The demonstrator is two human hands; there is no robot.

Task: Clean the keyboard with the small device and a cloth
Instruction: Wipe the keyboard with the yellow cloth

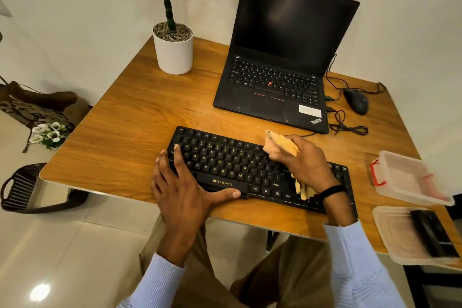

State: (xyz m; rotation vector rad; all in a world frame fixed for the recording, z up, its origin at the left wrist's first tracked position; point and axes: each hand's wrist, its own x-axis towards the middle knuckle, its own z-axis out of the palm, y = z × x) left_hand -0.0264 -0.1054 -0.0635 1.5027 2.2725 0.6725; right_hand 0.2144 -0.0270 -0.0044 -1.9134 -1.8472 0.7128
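Observation:
A black keyboard (pixel 225 160) with yellow lettering lies near the front edge of the wooden table (pixel 130 112). My left hand (pixel 182 190) rests flat on its left end, fingers spread over the keys and thumb along the front edge. My right hand (pixel 302 160) is closed around a crumpled tan cloth (pixel 280 144) and presses it on the keys right of the middle; a tail of the cloth hangs out below the palm. A small black device (pixel 433 235) lies on a clear plastic lid (pixel 397 237) at the table's right front corner.
An open black laptop (pixel 280 62) stands behind the keyboard, with a wired mouse (pixel 356 101) and loose cables to its right. A white potted plant (pixel 173 47) sits at the back left. A clear plastic box (pixel 410 177) with a red latch stands right of the keyboard.

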